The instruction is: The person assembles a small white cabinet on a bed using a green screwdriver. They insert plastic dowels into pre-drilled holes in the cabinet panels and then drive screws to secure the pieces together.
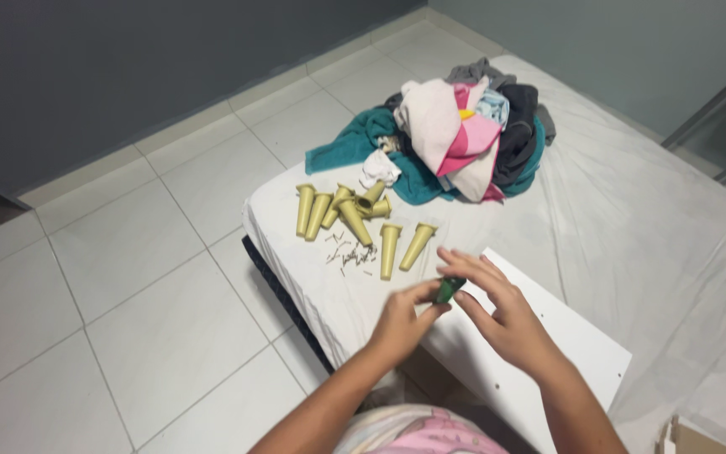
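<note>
Both your hands meet over the near edge of the white board (548,336), forearms coming up from the bottom of the frame and converging. Your left hand (401,324) pinches a small green object (447,290) between thumb and fingertips, wrist bent slightly inward. Your right hand (506,315) is on the same green object from the other side, fingers spread and half extended, index and thumb touching it; the grip is loose and the blur hides detail. What the green object is, you can't tell from this view. Just beyond your hands, on the white sheet (632,219), lie several tan cone-shaped legs (355,220), some piled together, two side by side nearest you. Small screws (346,250) are scattered between them. Further back sits a pile of clothes (455,139). Tiled floor (128,277) is to your left.
</note>
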